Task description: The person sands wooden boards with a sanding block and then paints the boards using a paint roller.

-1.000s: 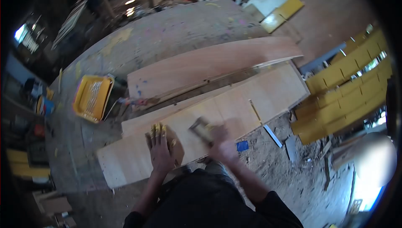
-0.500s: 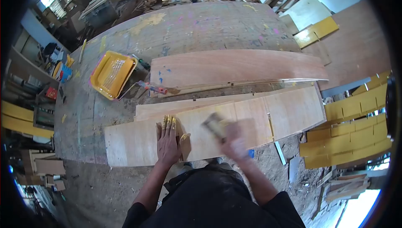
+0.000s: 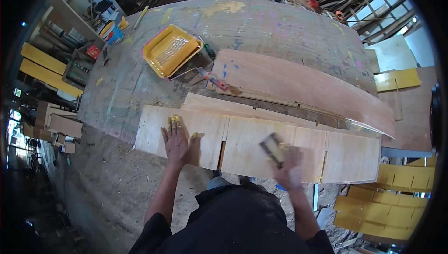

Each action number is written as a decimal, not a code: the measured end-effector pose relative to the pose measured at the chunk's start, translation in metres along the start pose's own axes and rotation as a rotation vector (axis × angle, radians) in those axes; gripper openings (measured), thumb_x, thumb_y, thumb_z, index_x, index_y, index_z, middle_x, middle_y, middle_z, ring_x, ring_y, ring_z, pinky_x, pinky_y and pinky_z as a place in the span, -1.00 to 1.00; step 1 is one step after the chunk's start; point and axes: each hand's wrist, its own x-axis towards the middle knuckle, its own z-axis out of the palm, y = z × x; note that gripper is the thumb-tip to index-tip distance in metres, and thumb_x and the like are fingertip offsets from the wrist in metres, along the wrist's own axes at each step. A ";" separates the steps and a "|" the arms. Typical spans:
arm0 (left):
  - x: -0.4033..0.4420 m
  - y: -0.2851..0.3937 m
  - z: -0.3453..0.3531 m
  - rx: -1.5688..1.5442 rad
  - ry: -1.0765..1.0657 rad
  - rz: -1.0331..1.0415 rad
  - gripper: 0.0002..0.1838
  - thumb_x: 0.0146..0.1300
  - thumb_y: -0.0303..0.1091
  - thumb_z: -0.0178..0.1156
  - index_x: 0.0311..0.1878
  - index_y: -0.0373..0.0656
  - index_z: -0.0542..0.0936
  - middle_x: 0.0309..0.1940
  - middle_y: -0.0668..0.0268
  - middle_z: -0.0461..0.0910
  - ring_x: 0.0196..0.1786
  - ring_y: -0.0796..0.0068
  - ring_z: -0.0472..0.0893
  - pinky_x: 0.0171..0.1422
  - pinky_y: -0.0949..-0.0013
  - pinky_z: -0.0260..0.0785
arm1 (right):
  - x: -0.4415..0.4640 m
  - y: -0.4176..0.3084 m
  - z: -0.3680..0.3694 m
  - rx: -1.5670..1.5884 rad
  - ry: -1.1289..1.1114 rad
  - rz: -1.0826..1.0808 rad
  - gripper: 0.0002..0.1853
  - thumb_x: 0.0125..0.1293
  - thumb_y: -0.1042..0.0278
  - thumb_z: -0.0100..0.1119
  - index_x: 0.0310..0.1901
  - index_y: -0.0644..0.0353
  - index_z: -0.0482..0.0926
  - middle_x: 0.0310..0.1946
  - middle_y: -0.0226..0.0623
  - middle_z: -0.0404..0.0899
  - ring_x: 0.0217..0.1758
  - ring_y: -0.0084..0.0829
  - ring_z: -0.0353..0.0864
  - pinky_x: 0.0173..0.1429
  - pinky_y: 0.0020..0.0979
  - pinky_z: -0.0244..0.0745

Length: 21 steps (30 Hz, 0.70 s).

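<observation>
My left hand [image 3: 178, 146], yellow paint on its fingertips, lies flat with fingers spread on the left part of a long pale plywood board [image 3: 261, 149]. Narrow slots are cut in this board. In my right hand [image 3: 288, 167] is a blurred flat block [image 3: 272, 149], dark with a pale yellowish strip, which looks like a sanding block. It is over the board's right half; whether it touches the wood cannot be made out. Under the far edge of this board, another pale board [image 3: 219, 107] partly shows.
Beyond lies a reddish plywood panel [image 3: 289, 76] on the paint-stained table [image 3: 126, 81]. A yellow paint tray [image 3: 156, 51] and a paint roller with a red handle [image 3: 213, 79] are at its left. Yellow-painted slotted boards [image 3: 373, 212] stand at the right.
The view has turned, so the boards sit differently in it. My left hand has slid left along the board, away from a slot. My right hand still holds the block, both blurred.
</observation>
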 end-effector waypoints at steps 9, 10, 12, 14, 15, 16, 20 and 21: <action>-0.042 -0.104 0.018 -0.119 0.162 -0.673 0.00 0.53 0.29 -0.02 0.64 -0.43 0.05 0.66 -0.21 0.00 0.74 -0.09 -0.09 0.78 0.06 -0.32 | 0.033 0.140 -0.039 -0.249 0.274 0.297 -0.45 0.32 0.10 0.45 0.08 0.42 0.51 0.02 0.18 0.62 0.12 0.18 0.65 0.26 0.07 0.57; -0.044 -0.108 0.029 -0.114 0.172 -0.684 0.00 0.53 0.29 -0.02 0.64 -0.43 0.05 0.66 -0.21 0.00 0.74 -0.09 -0.09 0.78 0.06 -0.32 | 0.022 0.121 0.000 -0.294 0.419 0.080 -0.46 0.30 0.14 0.47 0.09 0.41 0.51 0.03 0.21 0.61 0.22 0.19 0.58 0.28 0.11 0.53; -0.051 -0.113 0.041 -0.327 0.454 -0.684 -0.08 0.53 0.10 0.13 0.62 -0.46 0.09 0.64 -0.23 0.06 0.72 -0.12 -0.03 0.77 0.06 -0.23 | 0.028 -0.004 -0.030 0.143 -0.022 0.132 -0.41 0.20 0.16 0.51 0.14 0.36 0.51 0.00 0.16 0.57 0.08 0.18 0.55 0.22 0.08 0.49; -0.054 -0.118 0.036 -0.397 0.471 -0.707 -0.15 0.51 -0.01 0.19 0.59 -0.45 0.16 0.60 -0.20 0.13 0.67 -0.10 0.08 0.73 0.07 -0.10 | 0.026 -0.059 -0.037 0.279 0.039 -0.262 -0.42 0.19 0.15 0.53 0.09 0.30 0.48 -0.09 0.07 0.51 0.05 0.16 0.52 0.21 0.18 0.42; -0.056 -0.126 0.031 -0.469 0.474 -0.716 -0.21 0.50 -0.12 0.25 0.57 -0.44 0.22 0.57 -0.18 0.20 0.63 -0.09 0.19 0.69 0.09 0.03 | 0.019 -0.040 -0.024 0.134 0.090 -0.260 -0.45 0.22 0.15 0.50 0.08 0.33 0.49 -0.06 0.08 0.52 0.06 0.18 0.52 0.21 0.16 0.42; -0.058 -0.138 0.030 -0.459 0.490 -0.732 -0.21 0.50 -0.12 0.25 0.57 -0.44 0.22 0.57 -0.18 0.20 0.63 -0.09 0.19 0.69 0.09 0.03 | 0.011 -0.001 -0.011 -0.010 0.145 -0.260 -0.47 0.25 0.16 0.47 0.06 0.36 0.49 -0.02 0.09 0.53 0.08 0.19 0.52 0.21 0.13 0.42; -0.072 -0.172 0.012 -0.914 0.548 -0.755 -0.53 0.45 -0.35 0.29 0.33 -0.37 0.55 0.22 0.04 0.60 0.21 0.30 0.59 0.33 0.29 0.42 | 0.029 0.129 -0.029 -0.009 0.115 0.480 -0.57 0.38 0.25 0.38 0.09 0.37 0.47 -0.03 0.10 0.52 0.05 0.18 0.52 0.12 0.10 0.46; -0.065 -0.178 0.001 -0.905 0.482 -0.727 -0.62 0.43 -0.39 0.29 0.24 -0.34 0.64 0.08 0.15 0.71 0.07 0.44 0.66 0.21 0.36 0.47 | 0.024 0.121 -0.013 0.001 0.134 0.468 -0.57 0.38 0.25 0.38 0.09 0.37 0.47 -0.03 0.10 0.52 0.05 0.18 0.52 0.12 0.10 0.46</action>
